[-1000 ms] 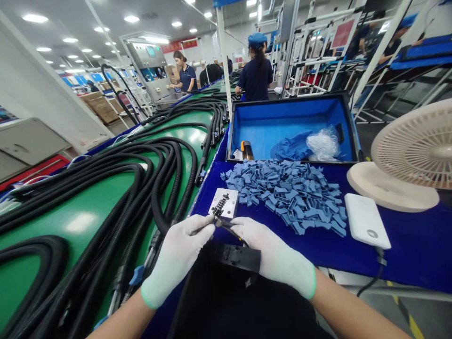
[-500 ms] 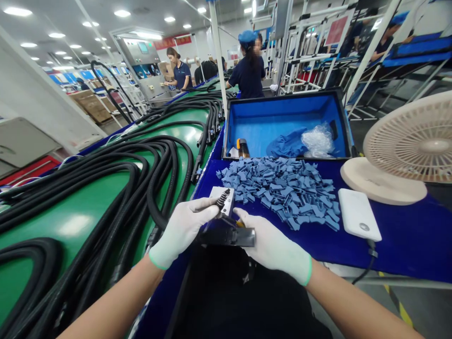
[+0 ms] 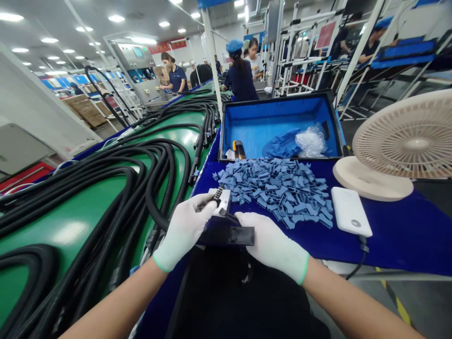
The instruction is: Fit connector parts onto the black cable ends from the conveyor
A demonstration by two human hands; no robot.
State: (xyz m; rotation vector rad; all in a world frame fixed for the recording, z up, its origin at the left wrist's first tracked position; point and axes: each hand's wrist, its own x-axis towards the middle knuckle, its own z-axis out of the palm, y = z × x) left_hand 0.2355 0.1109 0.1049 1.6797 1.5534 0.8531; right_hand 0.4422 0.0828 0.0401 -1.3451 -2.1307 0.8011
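Note:
My left hand (image 3: 185, 230), in a white glove with a green cuff, pinches a black comb-like connector (image 3: 218, 194) above a small white plate (image 3: 223, 200). My right hand (image 3: 271, 245), gloved the same way, lies against a flat black block (image 3: 229, 236), perhaps a tool, between my hands. A thin dark lead runs from the connector toward the block. Just beyond my fingers spreads a heap of small blue foam pieces (image 3: 271, 190). The block's lower side is hidden in shadow against my dark apron (image 3: 233, 296).
On my left, bundles of black corrugated cable (image 3: 106, 188) lie on a green conveyor belt (image 3: 70, 233). Ahead stands an open blue-lined case (image 3: 278, 125). A white power bank (image 3: 350, 212) and a cream fan (image 3: 399, 146) stand to the right. Several co-workers stand further along the line.
The black block has risen toward my hands, and my right hand has shifted onto it. The whole view has drifted slightly, with the table moving left and up.

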